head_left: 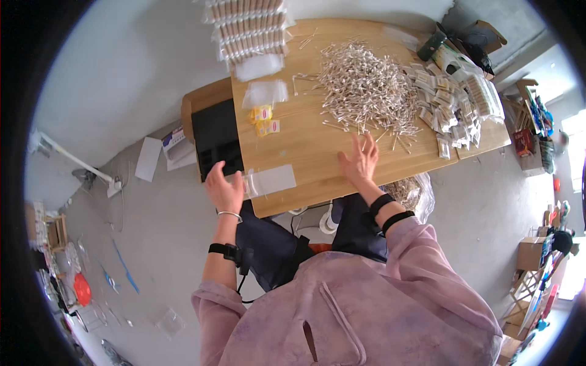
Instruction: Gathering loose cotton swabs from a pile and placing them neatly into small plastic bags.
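A large heap of cotton swabs (366, 85) lies on the wooden table (317, 165), with a few strays around its edge. My right hand (361, 161) is over the table just in front of the heap, fingers spread and nothing in them. At the table's left edge is my left hand (224, 188), thumb and fingers apart. Beside its thumb lies a clear plastic bag (249, 183), next to a flat whitish sheet (274, 180). Farther back are small yellow packets (262, 120) and a stack of translucent bags (266, 92).
Many filled clear packets (448, 107) are piled at the table's right. Rows of bundled sticks in plastic (247, 27) stand at the back left. An open cardboard box with a black panel (217, 131) adjoins the left edge. A clear sack (415, 192) sits below the front edge.
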`<state>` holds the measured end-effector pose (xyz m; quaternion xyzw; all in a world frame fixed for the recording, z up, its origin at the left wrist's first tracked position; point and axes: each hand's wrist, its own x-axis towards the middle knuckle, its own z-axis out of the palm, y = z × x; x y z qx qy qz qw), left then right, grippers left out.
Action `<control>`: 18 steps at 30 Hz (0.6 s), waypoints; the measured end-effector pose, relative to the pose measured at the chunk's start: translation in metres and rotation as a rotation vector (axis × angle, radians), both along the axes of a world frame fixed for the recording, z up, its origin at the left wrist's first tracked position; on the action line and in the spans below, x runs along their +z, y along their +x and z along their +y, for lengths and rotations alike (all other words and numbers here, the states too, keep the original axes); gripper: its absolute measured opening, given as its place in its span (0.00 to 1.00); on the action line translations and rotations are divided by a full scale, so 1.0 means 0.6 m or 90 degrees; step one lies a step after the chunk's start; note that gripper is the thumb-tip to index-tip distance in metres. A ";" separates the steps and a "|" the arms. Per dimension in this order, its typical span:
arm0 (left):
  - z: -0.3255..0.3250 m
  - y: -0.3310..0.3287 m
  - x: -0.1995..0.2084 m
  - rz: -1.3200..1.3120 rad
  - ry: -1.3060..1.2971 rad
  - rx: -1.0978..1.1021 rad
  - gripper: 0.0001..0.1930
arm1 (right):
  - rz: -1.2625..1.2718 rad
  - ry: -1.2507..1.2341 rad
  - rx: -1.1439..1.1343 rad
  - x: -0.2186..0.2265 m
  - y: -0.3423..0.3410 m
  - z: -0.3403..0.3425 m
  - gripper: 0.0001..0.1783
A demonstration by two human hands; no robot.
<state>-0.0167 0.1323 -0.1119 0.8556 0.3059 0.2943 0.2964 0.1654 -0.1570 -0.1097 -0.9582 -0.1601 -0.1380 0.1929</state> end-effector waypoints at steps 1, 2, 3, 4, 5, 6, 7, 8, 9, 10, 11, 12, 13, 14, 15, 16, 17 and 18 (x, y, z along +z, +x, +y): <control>-0.017 0.017 0.026 0.039 0.179 -0.059 0.21 | -0.002 0.012 -0.005 -0.001 0.014 -0.029 0.33; -0.021 0.037 0.022 0.030 0.127 -0.118 0.22 | 0.010 -0.009 0.072 -0.003 0.021 -0.040 0.34; -0.051 0.063 0.018 0.064 0.105 -0.165 0.21 | 0.020 -0.040 0.142 -0.010 0.031 -0.059 0.34; -0.081 0.096 0.009 0.087 0.056 -0.223 0.23 | -0.028 -0.091 0.198 -0.020 0.041 -0.071 0.32; -0.100 0.121 -0.005 0.085 0.053 -0.270 0.24 | -0.028 -0.076 0.203 -0.021 0.042 -0.061 0.32; -0.115 0.142 -0.019 0.088 0.047 -0.315 0.25 | -0.005 -0.053 0.233 -0.017 0.036 -0.051 0.31; -0.134 0.171 -0.027 0.069 0.054 -0.327 0.26 | 0.015 -0.035 0.257 -0.014 0.035 -0.051 0.31; -0.145 0.200 -0.033 0.052 0.062 -0.339 0.27 | 0.011 -0.039 0.240 -0.014 0.034 -0.049 0.31; -0.152 0.230 -0.037 0.058 0.070 -0.338 0.27 | 0.012 -0.030 0.241 -0.012 0.032 -0.048 0.31; -0.156 0.263 -0.041 0.052 0.062 -0.336 0.29 | 0.028 -0.030 0.240 -0.011 0.031 -0.047 0.30; -0.160 0.301 -0.046 0.043 0.051 -0.337 0.32 | 0.042 -0.035 0.235 -0.006 0.033 -0.051 0.30; -0.153 0.335 -0.049 0.048 0.058 -0.336 0.32 | 0.057 -0.027 0.231 -0.003 0.031 -0.049 0.29; -0.145 0.369 -0.051 0.050 0.108 -0.311 0.36 | 0.059 -0.018 0.231 0.001 0.032 -0.045 0.29; -0.146 0.404 -0.055 0.049 0.152 -0.295 0.40 | 0.062 -0.018 0.228 0.004 0.034 -0.050 0.29; -0.139 0.437 -0.054 0.052 0.154 -0.304 0.40 | 0.065 -0.016 0.223 0.007 0.037 -0.051 0.29; -0.124 0.464 -0.051 0.102 0.205 -0.254 0.43 | 0.067 -0.019 0.231 0.011 0.036 -0.049 0.30; -0.110 0.491 -0.048 0.147 0.256 -0.206 0.46 | 0.066 -0.017 0.220 0.011 0.038 -0.045 0.30; -0.113 0.517 -0.034 0.221 0.225 -0.219 0.47 | 0.080 -0.008 0.221 0.003 0.039 -0.051 0.30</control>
